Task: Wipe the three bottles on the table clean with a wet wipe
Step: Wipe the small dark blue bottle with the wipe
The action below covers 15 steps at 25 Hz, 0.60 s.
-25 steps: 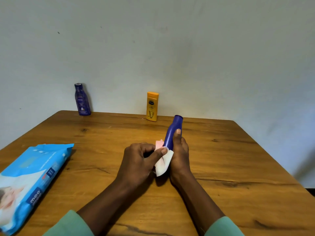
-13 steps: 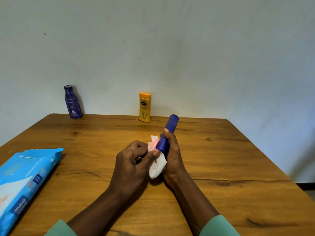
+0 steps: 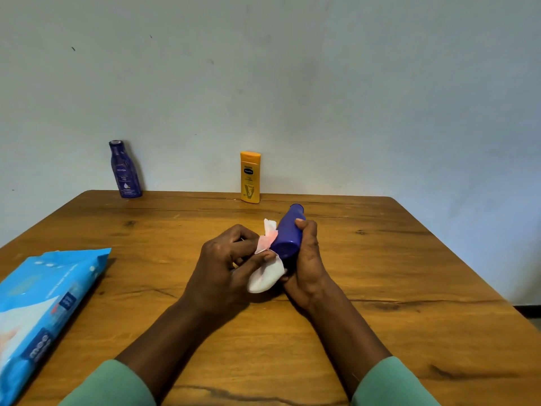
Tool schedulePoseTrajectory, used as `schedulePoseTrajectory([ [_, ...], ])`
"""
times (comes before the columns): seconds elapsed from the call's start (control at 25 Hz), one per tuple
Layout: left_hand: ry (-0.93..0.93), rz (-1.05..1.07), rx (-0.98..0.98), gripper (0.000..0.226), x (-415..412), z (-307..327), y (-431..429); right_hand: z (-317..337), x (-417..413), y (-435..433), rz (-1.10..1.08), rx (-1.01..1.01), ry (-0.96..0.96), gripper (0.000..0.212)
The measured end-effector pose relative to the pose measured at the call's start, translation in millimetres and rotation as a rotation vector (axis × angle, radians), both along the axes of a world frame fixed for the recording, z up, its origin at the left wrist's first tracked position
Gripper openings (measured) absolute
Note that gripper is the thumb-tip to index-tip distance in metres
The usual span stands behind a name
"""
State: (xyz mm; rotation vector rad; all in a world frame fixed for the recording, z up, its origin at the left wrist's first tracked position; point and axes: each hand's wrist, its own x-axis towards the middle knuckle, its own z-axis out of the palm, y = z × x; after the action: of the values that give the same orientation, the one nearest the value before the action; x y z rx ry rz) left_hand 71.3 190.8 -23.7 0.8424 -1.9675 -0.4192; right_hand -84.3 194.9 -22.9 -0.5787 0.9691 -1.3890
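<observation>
Grips tilted blue bottle (image 3: 288,234) at frame centre in curled right hand (image 3: 307,268) as anchor; pinches wet wipe (image 3: 266,276) against it with left hand (image 3: 222,268).

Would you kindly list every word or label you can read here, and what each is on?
"NIVEA": left blue bottle; smaller print below unreadable.
"mee": wipes pack; its other print is too blurred.
Yellow bottle: oval logo too blurred to read.
Held bottle: no text shows.
</observation>
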Motion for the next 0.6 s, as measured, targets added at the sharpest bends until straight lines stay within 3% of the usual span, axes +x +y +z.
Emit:
schedulePoseTrajectory([
  [0.24,0.107,0.138,-0.047,0.032,-18.2,2.1,7.5,-3.0,3.5,-1.5,0.072,-0.002,0.033,0.059],
  [0.44,-0.143,0.006,-0.209,0.040,-3.9,10.7,0.2,-1.7,-0.9,0.1,0.129,-0.026,0.046,0.057],
  [0.6,-0.322,-0.033,-0.221,0.029,9.6,11.9,-12.7,1.9,-4.4,3.0,0.122,-0.002,-0.032,0.058],
])
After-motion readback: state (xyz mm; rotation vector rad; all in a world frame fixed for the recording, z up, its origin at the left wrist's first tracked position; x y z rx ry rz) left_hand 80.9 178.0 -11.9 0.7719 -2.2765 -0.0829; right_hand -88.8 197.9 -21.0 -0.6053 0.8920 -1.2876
